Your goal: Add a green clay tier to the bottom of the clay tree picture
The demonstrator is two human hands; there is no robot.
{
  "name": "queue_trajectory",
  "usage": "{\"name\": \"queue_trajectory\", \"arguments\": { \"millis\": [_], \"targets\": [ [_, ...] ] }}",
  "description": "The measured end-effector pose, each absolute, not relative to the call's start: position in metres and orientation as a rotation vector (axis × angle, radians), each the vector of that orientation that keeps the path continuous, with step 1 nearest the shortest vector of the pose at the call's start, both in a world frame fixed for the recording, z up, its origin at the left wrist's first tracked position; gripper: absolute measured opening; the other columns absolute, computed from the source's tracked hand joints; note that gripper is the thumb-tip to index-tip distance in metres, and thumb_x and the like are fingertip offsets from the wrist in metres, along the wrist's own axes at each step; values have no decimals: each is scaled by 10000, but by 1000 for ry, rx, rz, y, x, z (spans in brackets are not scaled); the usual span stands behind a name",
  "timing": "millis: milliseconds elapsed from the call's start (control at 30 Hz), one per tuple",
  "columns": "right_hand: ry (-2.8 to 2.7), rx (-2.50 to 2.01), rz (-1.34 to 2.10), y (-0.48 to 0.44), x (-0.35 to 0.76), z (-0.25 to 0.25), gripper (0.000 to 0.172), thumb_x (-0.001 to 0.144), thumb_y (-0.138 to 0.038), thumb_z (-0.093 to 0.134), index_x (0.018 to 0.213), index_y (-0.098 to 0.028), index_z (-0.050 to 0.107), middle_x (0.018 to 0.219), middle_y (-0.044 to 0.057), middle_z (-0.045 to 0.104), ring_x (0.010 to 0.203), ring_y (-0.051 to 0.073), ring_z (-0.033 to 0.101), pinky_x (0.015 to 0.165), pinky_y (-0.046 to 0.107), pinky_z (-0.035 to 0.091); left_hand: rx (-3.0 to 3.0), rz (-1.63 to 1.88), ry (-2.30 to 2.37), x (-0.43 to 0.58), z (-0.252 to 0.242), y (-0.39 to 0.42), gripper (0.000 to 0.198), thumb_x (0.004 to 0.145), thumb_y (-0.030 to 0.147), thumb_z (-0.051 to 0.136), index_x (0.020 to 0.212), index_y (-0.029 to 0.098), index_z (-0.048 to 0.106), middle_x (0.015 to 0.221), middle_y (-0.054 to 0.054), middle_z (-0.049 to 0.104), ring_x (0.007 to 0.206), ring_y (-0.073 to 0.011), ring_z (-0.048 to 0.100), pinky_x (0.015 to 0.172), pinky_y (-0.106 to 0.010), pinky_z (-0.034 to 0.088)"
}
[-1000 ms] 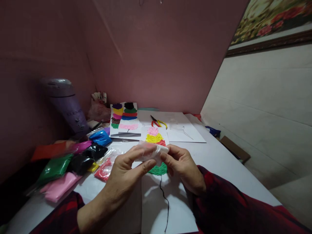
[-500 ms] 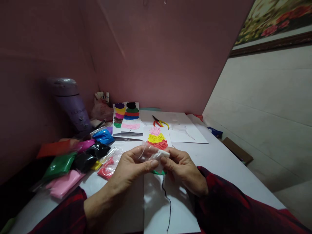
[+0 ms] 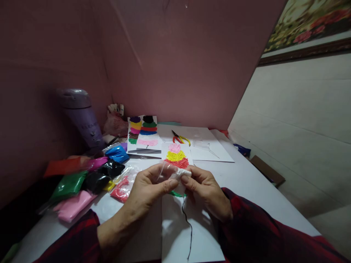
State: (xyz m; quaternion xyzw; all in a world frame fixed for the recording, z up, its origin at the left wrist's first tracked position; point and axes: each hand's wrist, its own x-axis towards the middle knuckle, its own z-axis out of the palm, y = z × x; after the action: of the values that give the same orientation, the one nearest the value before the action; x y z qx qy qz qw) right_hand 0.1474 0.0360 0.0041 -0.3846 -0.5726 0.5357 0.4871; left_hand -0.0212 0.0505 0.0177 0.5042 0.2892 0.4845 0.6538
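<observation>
My left hand (image 3: 153, 186) is closed on a clear plastic bag (image 3: 165, 171) with white modelling clay (image 3: 183, 173) in its mouth. My right hand (image 3: 205, 188) pinches the white clay at the bag's right end. Both hands hover over a white sheet (image 3: 175, 226) that bears a clay picture, with a pink tuft (image 3: 174, 147), a yellow band (image 3: 176, 156) and a red band (image 3: 177, 163) showing above the fingers. Green clay (image 3: 176, 193) peeks out below them, and a thin dark line (image 3: 187, 221) runs down from it. My hands cover the picture's middle.
Bagged clay lies at the left, including green (image 3: 69, 184), pink (image 3: 76, 206), blue (image 3: 117, 153) and red (image 3: 120, 190). Behind it stands a purple bottle (image 3: 82, 120). Finished striped cards (image 3: 148, 131) and red-yellow scissors (image 3: 181, 138) lie toward the back. A pink panel (image 3: 170, 65) rises behind the table.
My hands stay in nearly the same place. More white clay shows between the fingertips, bunched at the bag's opening. The view has shifted slightly.
</observation>
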Motion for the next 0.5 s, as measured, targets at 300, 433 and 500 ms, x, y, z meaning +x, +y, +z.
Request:
{"name": "queue_trajectory", "arguments": {
  "millis": [300,433,500],
  "targets": [
    [-1409,-918,1311,36,149,3,321,821,-468,622,739,-160,582,512,-57,466,403,55,386,394,192,296,1078,988,706,-23,20,48,289,633,213,825,895,171,710,833,-10,719,757,-120,620,713,-210,456],
    [-1410,-931,1328,34,147,7,346,801,-478,631,683,-162,557,503,-55,462,404,62,398,398,198,315,1132,987,648,-22,19,50,219,654,216,811,830,162,694,749,9,677,705,-106,593,672,-197,436],
    [-1409,-932,1326,33,146,8,347,795,-476,632,669,-164,546,509,-55,462,401,62,401,398,200,322,1172,991,646,-21,17,50,185,676,231,797,794,153,677,716,14,650,680,-99,572,650,-192,421]
  ]
}}
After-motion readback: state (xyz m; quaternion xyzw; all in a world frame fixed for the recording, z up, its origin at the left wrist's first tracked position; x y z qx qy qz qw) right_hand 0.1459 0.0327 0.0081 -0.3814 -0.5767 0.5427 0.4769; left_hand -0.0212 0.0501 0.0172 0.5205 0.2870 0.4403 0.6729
